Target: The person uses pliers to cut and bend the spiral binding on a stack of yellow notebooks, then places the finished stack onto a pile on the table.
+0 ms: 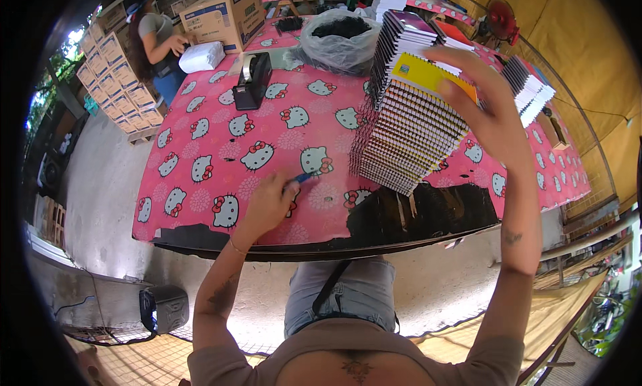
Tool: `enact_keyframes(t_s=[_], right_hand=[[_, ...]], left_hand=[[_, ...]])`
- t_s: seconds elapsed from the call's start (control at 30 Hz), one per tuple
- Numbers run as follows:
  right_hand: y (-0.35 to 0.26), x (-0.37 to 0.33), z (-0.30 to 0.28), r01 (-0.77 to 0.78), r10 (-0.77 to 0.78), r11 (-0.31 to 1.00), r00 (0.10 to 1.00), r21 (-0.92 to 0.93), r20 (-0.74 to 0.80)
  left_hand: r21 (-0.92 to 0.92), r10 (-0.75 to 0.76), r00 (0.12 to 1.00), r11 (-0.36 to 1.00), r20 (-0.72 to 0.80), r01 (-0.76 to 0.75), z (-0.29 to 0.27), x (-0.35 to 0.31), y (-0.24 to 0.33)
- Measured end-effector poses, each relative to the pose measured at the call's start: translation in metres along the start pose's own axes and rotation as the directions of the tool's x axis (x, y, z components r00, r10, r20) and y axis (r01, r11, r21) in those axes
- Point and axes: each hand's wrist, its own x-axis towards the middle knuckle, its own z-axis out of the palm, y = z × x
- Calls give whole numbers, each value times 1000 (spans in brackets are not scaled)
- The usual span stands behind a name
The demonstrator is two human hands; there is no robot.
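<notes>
In the head view, the right hand (491, 112) reaches up at the upper right of the frame, its grip closed on a yellow-covered spiral notebook (431, 74) held at the top of a tall leaning stack of notebooks (408, 135). The stack's wire-bound spines form a ribbed, black-and-white stepped wall, standing at centre right on the counter (200, 129).

The left hand (267, 202) rests low on the counter at the centre, its grip curled around a slim blue pen (301, 179) whose tip pokes out to the right.

The counter wears a glossy pink plastic cloth printed with white cartoon cat heads and red bows. Its near edge is torn, baring a dark board below the stack.

At upper centre stands a black tape dispenser (253, 82), blocky with a roll on top. Right of it sits a crinkled clear plastic bag (340, 42) filled with dark contents. More fanned notebooks (528, 85) lie at the right edge.

In the upper left another person (157, 42) bends over a white bundle beside a brown cardboard box (224, 15), with stacked cartons (110, 72) behind. The floor is grey concrete; yellow tarpaulin walls close the right side, and a red fan (501, 18) stands at upper right.
</notes>
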Motion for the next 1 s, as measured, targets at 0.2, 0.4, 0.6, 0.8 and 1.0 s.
enact_keyframes(t_s=[0.2, 0.4, 0.6, 0.8, 1.0], right_hand=[[32, 71, 28, -9, 16, 1000, 924, -21, 383], [18, 100, 41, 74, 136, 956, 744, -283, 654], [36, 110, 49, 183, 83, 942, 686, -282, 723], [30, 119, 52, 127, 195, 928, 637, -351, 746], [26, 118, 48, 101, 204, 931, 652, -350, 730]], left_hand=[[-947, 173, 985, 319, 21, -36, -7, 10, 85], [-959, 302, 943, 278, 139, 52, 7, 12, 139], [-949, 319, 945, 312, 68, -37, 13, 26, 170], [-911, 227, 963, 411, 148, 44, 5, 43, 180], [-947, 246, 959, 316, 141, 58, 8, 58, 183]])
